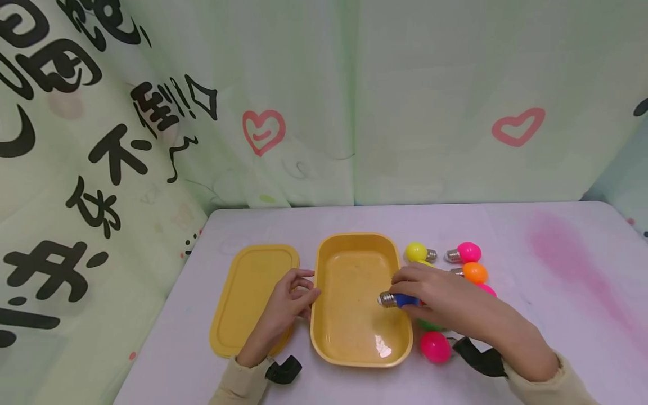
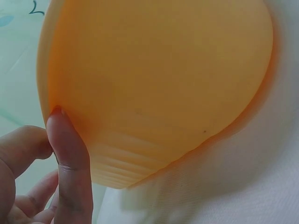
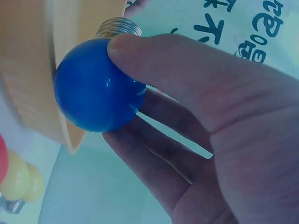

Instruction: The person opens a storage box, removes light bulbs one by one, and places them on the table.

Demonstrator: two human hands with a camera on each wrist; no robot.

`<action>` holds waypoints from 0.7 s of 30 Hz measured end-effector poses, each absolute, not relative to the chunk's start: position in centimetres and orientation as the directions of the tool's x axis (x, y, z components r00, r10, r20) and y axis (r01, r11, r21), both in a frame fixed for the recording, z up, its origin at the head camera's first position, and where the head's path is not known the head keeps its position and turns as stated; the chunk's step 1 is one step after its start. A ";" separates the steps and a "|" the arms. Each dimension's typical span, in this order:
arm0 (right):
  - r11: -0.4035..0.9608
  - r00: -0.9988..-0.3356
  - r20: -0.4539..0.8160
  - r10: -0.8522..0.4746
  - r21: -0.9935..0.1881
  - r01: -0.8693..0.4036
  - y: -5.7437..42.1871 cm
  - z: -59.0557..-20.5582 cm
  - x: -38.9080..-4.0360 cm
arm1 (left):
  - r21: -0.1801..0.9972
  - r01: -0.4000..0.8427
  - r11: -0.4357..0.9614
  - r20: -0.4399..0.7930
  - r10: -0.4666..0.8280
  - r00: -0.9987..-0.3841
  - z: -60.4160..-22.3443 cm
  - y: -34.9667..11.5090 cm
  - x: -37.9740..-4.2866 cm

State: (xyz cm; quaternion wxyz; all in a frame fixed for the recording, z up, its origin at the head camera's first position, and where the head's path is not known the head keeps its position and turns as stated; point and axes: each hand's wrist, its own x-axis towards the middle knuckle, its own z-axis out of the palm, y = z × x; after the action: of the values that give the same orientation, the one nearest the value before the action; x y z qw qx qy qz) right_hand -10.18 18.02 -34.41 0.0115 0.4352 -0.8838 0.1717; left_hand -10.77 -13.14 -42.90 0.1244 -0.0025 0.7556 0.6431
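A blue light bulb (image 1: 406, 300) with a silver screw base is gripped between the thumb and fingers of my right hand (image 1: 448, 295). It is over the right side of a yellow plastic box (image 1: 354, 275), base pointing left. In the right wrist view the blue bulb (image 3: 96, 88) shows whole beside the box rim. My left hand (image 1: 280, 309) pinches the box's left rim; in the left wrist view its thumb (image 2: 72, 158) lies against the box wall (image 2: 159, 74). No bulb shows inside the box.
Several coloured bulbs lie right of the box: yellow (image 1: 416, 252), pink (image 1: 468, 252), orange (image 1: 476, 273) and a nearer pink one (image 1: 435, 347); my right hand partly covers others. Left of the box a flat yellow lid (image 1: 248, 287) lies on the white-covered table (image 1: 547, 315).
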 end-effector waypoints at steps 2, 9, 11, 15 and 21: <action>0.558 -0.617 0.195 -0.763 -0.285 -0.780 18.6 -34.5 -10.1 | 0.972 -0.161 0.172 -0.189 0.159 -0.969 -43.0 -13.2 -10.8; 0.623 -0.671 0.161 -0.724 -0.264 -0.736 20.5 -34.8 -9.8 | 0.971 -0.169 0.168 -0.196 0.157 -0.968 -43.0 -13.2 -10.8; 0.651 -0.695 0.130 -0.707 -0.264 -0.712 21.1 -34.9 -9.7 | 0.970 -0.173 0.169 -0.199 0.154 -0.968 -42.9 -13.1 -10.9; 0.685 -0.724 0.095 -0.684 -0.256 -0.681 22.0 -35.2 -9.7 | 0.970 -0.175 0.170 -0.201 0.153 -0.968 -42.8 -13.0 -10.9; 0.719 -0.747 0.077 -0.660 -0.226 -0.658 23.7 -36.0 -9.6 | 0.968 -0.176 0.177 -0.203 0.148 -0.968 -42.9 -13.0 -10.9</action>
State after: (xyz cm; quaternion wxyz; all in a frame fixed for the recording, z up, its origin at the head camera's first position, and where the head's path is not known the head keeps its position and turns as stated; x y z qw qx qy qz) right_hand -9.60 23.74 -35.99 -0.0047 0.3555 -0.9270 0.1199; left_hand -10.91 -12.99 -42.86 0.1265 -0.0091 0.7567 0.6414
